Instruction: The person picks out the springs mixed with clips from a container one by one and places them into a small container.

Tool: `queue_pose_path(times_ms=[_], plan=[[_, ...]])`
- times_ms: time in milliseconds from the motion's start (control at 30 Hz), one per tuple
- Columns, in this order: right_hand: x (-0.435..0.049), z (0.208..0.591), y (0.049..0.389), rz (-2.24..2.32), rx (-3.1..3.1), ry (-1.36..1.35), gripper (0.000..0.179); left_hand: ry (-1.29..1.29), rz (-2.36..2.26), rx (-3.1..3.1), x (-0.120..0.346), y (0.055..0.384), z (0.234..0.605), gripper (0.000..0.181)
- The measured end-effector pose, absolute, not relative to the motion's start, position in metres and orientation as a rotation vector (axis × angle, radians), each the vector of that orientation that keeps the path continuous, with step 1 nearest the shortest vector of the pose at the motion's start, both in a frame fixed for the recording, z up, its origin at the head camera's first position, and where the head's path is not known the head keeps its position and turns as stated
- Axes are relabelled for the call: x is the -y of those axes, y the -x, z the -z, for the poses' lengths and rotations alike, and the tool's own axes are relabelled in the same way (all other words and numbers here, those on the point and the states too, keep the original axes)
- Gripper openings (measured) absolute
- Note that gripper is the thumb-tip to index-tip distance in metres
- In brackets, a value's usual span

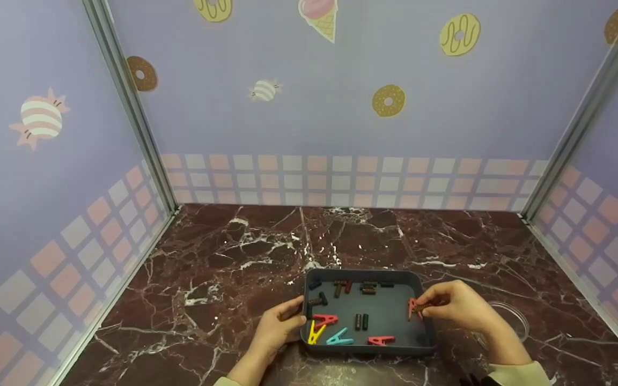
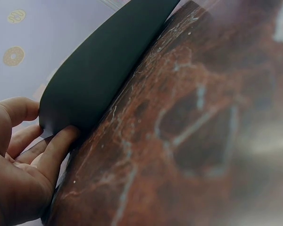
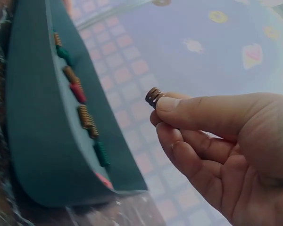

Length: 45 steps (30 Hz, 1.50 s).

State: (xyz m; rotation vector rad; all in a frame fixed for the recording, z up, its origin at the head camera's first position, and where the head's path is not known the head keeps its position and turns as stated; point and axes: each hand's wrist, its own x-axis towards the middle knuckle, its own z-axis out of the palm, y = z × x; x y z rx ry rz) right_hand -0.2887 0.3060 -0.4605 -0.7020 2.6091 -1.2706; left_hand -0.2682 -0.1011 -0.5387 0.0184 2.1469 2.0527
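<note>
My right hand [image 1: 462,308] pinches a small brown coil spring [image 3: 153,96] between thumb and fingertips, just at the right wall of a dark grey tray [image 1: 368,348]. Close beside that hand, inside the tray, is a red clip [image 1: 411,309]. My left hand [image 1: 279,327] rests its thumb and fingertips against the tray's left outer wall. In the tray lie more springs, brown [image 1: 369,288], dark green [image 1: 365,321] and dark red [image 1: 348,287]. Near the front are a red clip [image 1: 326,319], a yellow clip [image 1: 316,332], a blue clip [image 1: 339,337] and another red clip [image 1: 381,340].
The tray stands on a dark red marbled tabletop [image 1: 223,300] near its front. A clear round object [image 1: 523,321] lies right of it, partly behind my right forearm. Patterned panels [image 1: 362,182] with metal corner posts [image 1: 142,118] enclose the back and both sides.
</note>
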Motion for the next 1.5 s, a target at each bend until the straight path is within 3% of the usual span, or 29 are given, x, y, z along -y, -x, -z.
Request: queue_pose_path(times_ms=[833, 1200, 1500], plan=[[-0.396, 0.432, 0.264, 1.274, -2.657, 0.339, 0.035, -0.049, -2.118, -2.066, 0.101, 0.267, 0.539, 0.058], [-0.422, 0.434, 0.262, 0.99, -2.799, 0.166, 0.029, -0.046, -2.129, -2.06, 0.102, 0.268, 0.54, 0.059], [-0.424, 0.44, 0.265, 1.0, -2.726, 0.18, 0.022, -0.047, -2.086, -2.124, 0.102, 0.268, 0.539, 0.057]])
